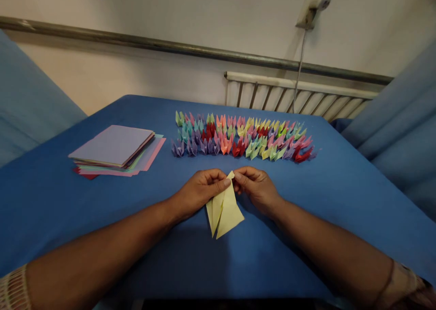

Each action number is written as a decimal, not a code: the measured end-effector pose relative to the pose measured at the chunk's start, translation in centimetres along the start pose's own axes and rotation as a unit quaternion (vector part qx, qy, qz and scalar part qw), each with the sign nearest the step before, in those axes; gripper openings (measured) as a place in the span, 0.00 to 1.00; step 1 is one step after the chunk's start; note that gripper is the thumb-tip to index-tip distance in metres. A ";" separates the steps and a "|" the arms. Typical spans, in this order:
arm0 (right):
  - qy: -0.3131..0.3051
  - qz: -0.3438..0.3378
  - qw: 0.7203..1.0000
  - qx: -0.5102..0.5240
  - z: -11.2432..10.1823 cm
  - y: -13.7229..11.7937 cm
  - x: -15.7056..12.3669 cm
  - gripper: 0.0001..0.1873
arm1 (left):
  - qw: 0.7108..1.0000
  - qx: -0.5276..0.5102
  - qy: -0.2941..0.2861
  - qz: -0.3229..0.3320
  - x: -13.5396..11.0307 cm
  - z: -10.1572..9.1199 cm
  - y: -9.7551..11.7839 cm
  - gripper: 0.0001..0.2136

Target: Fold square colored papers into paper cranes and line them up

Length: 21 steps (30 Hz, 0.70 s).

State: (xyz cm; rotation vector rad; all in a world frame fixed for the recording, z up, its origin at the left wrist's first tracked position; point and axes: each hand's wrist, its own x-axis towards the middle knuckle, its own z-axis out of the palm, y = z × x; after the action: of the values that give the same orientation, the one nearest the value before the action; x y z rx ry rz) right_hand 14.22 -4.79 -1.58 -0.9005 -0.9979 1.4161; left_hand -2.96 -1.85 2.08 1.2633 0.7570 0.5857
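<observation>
A pale yellow sheet of origami paper (229, 212), folded into a narrow shape with split lower points, is held up above the blue table. My left hand (200, 187) pinches it near its top, thumb lying on the front face. At the upper tip, the thumb and fingers of my right hand (257, 186) close on the small folded end. Some of the fingertips are hidden behind the paper. Just beyond my hands stand rows of folded paper cranes (226, 144) in many colours.
A stack of square coloured paper (112, 144) lies on the left of the blue-covered table (153, 264). Behind the table are a radiator (269, 90), a metal pipe (190, 49) and a wall socket (309, 15) with a hanging cord. Blue curtains (402, 119) flank both sides.
</observation>
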 end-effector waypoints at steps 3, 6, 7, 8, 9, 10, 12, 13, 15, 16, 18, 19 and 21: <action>0.001 0.005 1.000 -0.003 0.0 -0.1 0.0 0.13 | 1.000 0.003 0.001 -0.005 0.0 0.0 0.0 0.13; 0.007 0.003 1.000 -0.014 0.0 -0.2 0.0 0.14 | 1.000 -0.003 -0.004 -0.010 0.0 0.0 0.0 0.13; 0.008 0.003 1.000 -0.017 0.1 -0.2 0.0 0.14 | 1.000 -0.007 -0.006 -0.009 0.0 0.1 -0.1 0.13; 0.009 0.002 1.000 -0.020 0.1 -0.2 0.0 0.14 | 1.000 -0.010 -0.008 -0.008 0.0 0.1 -0.1 0.13; 0.008 0.003 1.000 -0.020 0.1 -0.2 0.0 0.14 | 1.000 -0.013 -0.010 -0.007 0.0 0.1 -0.1 0.13; 0.008 0.003 1.000 -0.019 0.1 -0.2 0.0 0.14 | 1.000 -0.015 -0.012 -0.006 0.0 0.1 -0.1 0.13; 0.004 0.001 1.000 -0.011 0.1 -0.2 -0.1 0.14 | 1.000 -0.015 -0.016 -0.007 0.0 0.1 -0.2 0.12; 0.001 -0.001 1.000 -0.007 0.1 -0.1 -0.1 0.13 | 1.000 -0.014 -0.017 -0.007 0.0 0.0 -0.2 0.12; -0.005 -0.004 1.000 -0.001 0.1 -0.1 -0.1 0.12 | 1.000 -0.011 -0.018 -0.008 0.0 0.0 -0.2 0.12; -0.007 -0.005 1.000 0.000 0.1 0.0 -0.1 0.12 | 1.000 -0.010 -0.020 -0.008 0.0 0.0 -0.2 0.12; -0.010 -0.005 1.000 0.005 0.1 0.0 -0.1 0.11 | 1.000 -0.010 -0.025 -0.007 0.0 0.0 -0.2 0.11; -0.014 -0.004 1.000 0.010 0.1 -0.1 -0.1 0.11 | 1.000 -0.011 -0.027 -0.007 0.1 0.0 -0.3 0.10; -0.023 -0.002 0.999 0.024 0.1 -0.2 -0.2 0.10 | 0.999 -0.016 -0.032 -0.008 0.2 -0.1 -0.4 0.10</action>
State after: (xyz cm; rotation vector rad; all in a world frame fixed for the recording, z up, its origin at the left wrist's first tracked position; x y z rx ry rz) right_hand 14.22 -4.97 -1.35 -0.8341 -0.9965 1.4580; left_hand -2.95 -1.76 1.65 1.2405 0.7023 0.5397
